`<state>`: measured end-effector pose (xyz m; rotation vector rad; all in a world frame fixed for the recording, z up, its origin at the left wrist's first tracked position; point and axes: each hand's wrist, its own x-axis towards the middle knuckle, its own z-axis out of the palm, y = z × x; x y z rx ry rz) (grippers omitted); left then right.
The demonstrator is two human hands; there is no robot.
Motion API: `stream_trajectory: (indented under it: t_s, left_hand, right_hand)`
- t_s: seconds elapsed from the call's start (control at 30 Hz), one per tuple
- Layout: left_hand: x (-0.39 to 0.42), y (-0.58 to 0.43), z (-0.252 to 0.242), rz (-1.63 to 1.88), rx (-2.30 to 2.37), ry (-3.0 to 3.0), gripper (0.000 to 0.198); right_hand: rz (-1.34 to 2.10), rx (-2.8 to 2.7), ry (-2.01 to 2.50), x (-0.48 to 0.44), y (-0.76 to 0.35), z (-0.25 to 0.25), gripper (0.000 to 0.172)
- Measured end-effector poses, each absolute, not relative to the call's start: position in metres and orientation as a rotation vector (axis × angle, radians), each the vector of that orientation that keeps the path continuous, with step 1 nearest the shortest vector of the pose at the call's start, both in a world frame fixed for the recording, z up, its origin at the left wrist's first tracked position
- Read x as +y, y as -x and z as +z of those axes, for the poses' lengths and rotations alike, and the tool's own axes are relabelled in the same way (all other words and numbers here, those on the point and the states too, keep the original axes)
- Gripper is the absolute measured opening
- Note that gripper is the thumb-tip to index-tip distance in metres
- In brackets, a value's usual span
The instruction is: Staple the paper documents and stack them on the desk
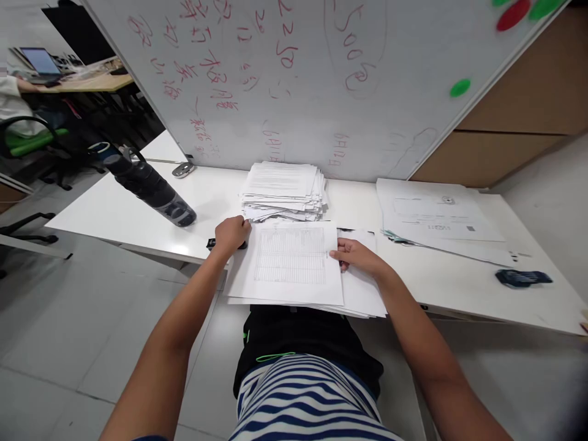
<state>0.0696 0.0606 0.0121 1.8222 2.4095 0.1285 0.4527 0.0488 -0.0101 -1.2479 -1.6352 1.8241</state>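
Note:
A printed sheet of paper (294, 263) with a table on it lies at the desk's front edge, over other sheets (365, 288) that stick out to the right and overhang the edge. My right hand (356, 254) pinches its right edge, thumb on top. At the sheet's upper left corner is my left hand (233, 236), closed, fingers mostly hidden; whether it grips the paper cannot be seen. Under that hand a small black object (211, 244) shows in part, its kind unclear. Just behind the sheet stands an uneven stack of papers (283, 187).
A dark bottle (151, 190) stands at the left, near a computer mouse (183, 169). More papers (436, 214) and a dark blue object (522, 277) lie to the right. A whiteboard (303, 79) rises behind the desk (114, 214). A person's sleeve (16, 104) shows far left.

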Motion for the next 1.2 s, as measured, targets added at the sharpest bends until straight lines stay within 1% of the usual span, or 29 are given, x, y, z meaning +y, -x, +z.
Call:
stream_trajectory:
  t_s: [0.13, 0.3, 0.4, 0.53, 0.63, 0.8, 0.9, 1.0, 1.13, 1.2]
  left_hand:
    - [0.060, -0.067, 0.010, 0.221, 2.418, -1.826, 0.035]
    - [0.057, -0.064, 0.012, 0.437, 2.406, -1.770, 0.038]
    - [0.052, -0.061, 0.017, 0.672, 2.331, -1.711, 0.041]
    - [0.044, -0.052, 0.023, 1.129, 2.149, -1.594, 0.044]
    - [0.036, -0.038, 0.019, 1.328, 2.105, -1.494, 0.043]
    - [0.021, -0.017, -0.003, 1.413, 2.020, -1.306, 0.049]
    - [0.012, -0.015, -0.015, 1.368, 2.110, -1.342, 0.049]
    - [0.009, -0.017, -0.020, 1.349, 2.215, -1.353, 0.048]
    - [0.010, -0.018, -0.021, 1.381, 2.226, -1.309, 0.046]
    - [0.010, -0.018, -0.021, 1.402, 2.214, -1.287, 0.045]
  right_hand:
    - [1.817, -1.638, 1.223, 0.050, -0.452, -0.011, 0.041]
    - [1.818, -1.631, 1.217, 0.051, -0.451, -0.011, 0.039]
    - [1.815, -1.626, 1.203, 0.051, -0.450, -0.010, 0.036]
    - [1.815, -1.615, 1.185, 0.049, -0.449, -0.008, 0.036]
    - [1.807, -1.618, 1.177, 0.049, -0.448, -0.009, 0.036]
    - [1.795, -1.602, 1.207, 0.051, -0.448, -0.014, 0.038]
    - [1.756, -1.571, 1.269, 0.046, -0.444, -0.008, 0.041]
    - [1.622, -1.591, 1.353, 0.028, -0.433, 0.006, 0.045]
    - [1.613, -1.618, 1.180, -0.005, -0.414, 0.021, 0.056]
    - [1.668, -1.613, 1.180, -0.019, -0.406, 0.024, 0.053]
